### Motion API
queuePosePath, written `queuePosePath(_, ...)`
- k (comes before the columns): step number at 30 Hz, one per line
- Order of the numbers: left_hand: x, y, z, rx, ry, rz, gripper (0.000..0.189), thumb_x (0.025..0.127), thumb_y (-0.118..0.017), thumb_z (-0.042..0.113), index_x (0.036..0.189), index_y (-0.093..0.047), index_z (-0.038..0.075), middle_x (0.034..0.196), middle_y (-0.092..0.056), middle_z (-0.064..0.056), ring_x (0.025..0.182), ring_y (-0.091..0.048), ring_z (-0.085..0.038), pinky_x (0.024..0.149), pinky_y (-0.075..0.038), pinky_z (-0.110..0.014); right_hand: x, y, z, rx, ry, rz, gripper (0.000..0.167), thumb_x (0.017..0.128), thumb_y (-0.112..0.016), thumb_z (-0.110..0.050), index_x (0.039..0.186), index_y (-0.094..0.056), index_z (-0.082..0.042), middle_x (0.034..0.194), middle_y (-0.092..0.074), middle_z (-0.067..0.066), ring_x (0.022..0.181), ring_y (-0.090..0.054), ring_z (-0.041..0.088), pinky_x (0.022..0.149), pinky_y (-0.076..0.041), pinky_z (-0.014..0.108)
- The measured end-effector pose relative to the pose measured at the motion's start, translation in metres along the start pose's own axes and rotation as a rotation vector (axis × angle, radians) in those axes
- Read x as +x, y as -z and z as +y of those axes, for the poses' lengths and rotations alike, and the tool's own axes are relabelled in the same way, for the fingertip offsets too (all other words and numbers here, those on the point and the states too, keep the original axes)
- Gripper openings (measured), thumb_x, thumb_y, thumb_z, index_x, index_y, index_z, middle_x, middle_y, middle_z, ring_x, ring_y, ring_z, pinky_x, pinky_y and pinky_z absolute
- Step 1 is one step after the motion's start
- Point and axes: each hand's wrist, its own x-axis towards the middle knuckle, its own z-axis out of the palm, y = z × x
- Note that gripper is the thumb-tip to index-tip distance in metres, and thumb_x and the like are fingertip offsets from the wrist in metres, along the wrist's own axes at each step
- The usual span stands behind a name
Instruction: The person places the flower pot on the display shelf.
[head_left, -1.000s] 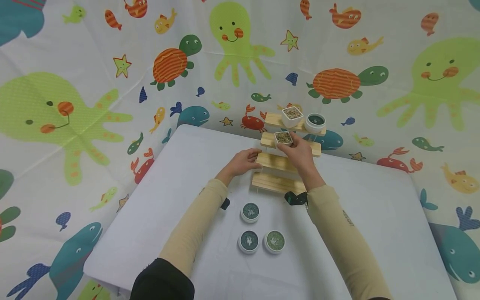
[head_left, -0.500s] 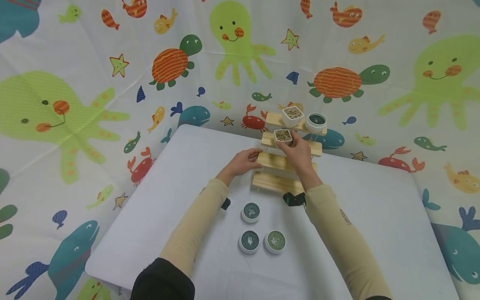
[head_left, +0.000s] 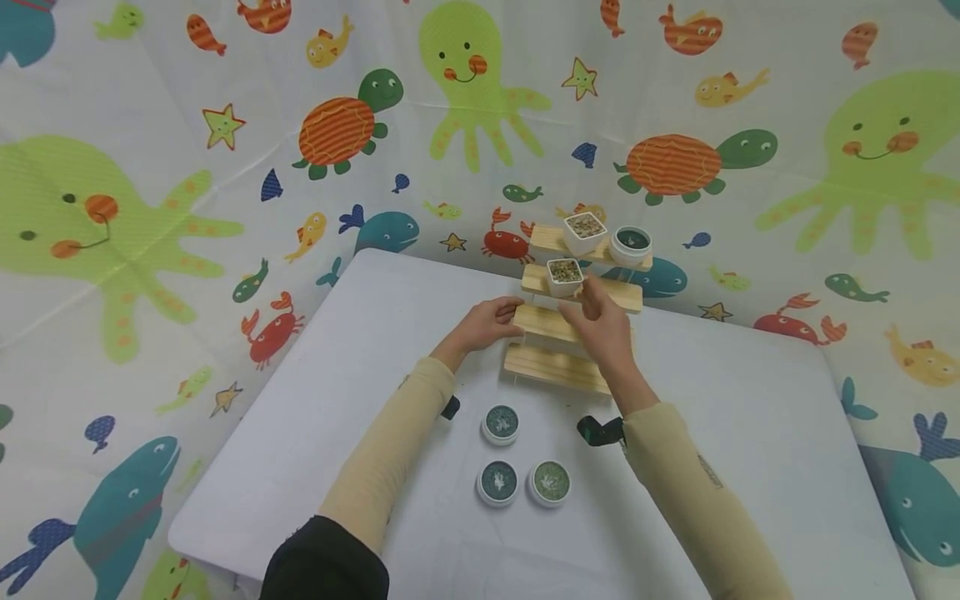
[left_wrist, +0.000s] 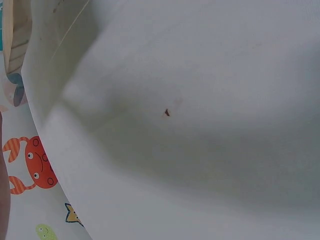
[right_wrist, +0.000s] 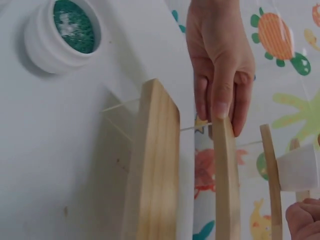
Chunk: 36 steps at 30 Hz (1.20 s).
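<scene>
A tiered wooden stand (head_left: 558, 369) has several plank shelves on clear supports. My left hand (head_left: 483, 325) pinches the left end of its second-lowest shelf (right_wrist: 225, 175), thumb on one face and fingers on the other in the right wrist view. On the shelf above sits a small white square pot (head_left: 564, 277) with a speckled, grainy filling. Just below and right of that pot is my right hand (head_left: 606, 329), fingers loosely bent and holding nothing; whether a fingertip still touches the pot I cannot tell. The left wrist view shows mostly white tabletop.
The top shelf carries another square pot (head_left: 584, 232) and a round white pot (head_left: 631, 245) with dark green contents. On the white table (head_left: 322, 400) before the stand stand three round pots, one (head_left: 550, 483) lighter green. A sea-animal cloth (head_left: 480, 125) hangs behind.
My right hand has let go of the square pot on the third shelf and drawn back slightly down and right. The left hand stays on the shelf end.
</scene>
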Motion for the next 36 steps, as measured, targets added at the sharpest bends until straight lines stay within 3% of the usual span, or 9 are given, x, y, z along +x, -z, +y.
queuePosePath(4,0.000,0.000,0.001,0.006,-0.005,-0.006,0.063,0.090,-0.073,0.016,0.144,-0.045,0.003,0.147,-0.047,-0.013,0.133,-0.048,-0.020,0.106,-0.043,-0.023,-0.021,0.009,0.007,-0.069,-0.007,-0.031,0.077,0.093,-0.068,-0.031,0.154,-0.027,-0.006,0.157,-0.030,0.009,0.142,-0.033,0.023,0.113,-0.036,0.033)
queuePosePath(13,-0.001,0.001,0.001,0.009,-0.017,-0.009,0.062,0.090,-0.073,0.016,0.144,-0.045,0.003,0.146,-0.048,-0.012,0.132,-0.049,-0.020,0.106,-0.043,-0.022,-0.080,0.019,0.039,-0.143,0.087,-0.105,0.079,0.093,-0.069,-0.030,0.153,-0.026,-0.002,0.157,-0.030,0.012,0.142,-0.034,0.025,0.110,-0.036,0.032)
queuePosePath(29,-0.002,-0.001,0.000,-0.017,-0.026,-0.015,0.063,0.090,-0.072,0.014,0.145,-0.043,0.002,0.147,-0.047,-0.013,0.132,-0.048,-0.020,0.105,-0.043,-0.022,-0.158,0.007,0.085,-0.203,0.081,-0.275,0.079,0.090,-0.073,-0.027,0.152,-0.031,-0.004,0.156,-0.032,0.013,0.134,-0.044,0.034,0.109,-0.037,0.041)
queuePosePath(36,-0.002,-0.001,0.001,0.000,-0.025,-0.008,0.064,0.090,-0.072,0.016,0.145,-0.043,0.003,0.147,-0.047,-0.012,0.133,-0.048,-0.020,0.106,-0.043,-0.022,-0.184,0.000,0.099,-0.175,0.069,-0.330,0.079,0.087,-0.075,-0.031,0.151,-0.036,-0.007,0.154,-0.036,0.009,0.133,-0.044,0.036,0.108,-0.038,0.043)
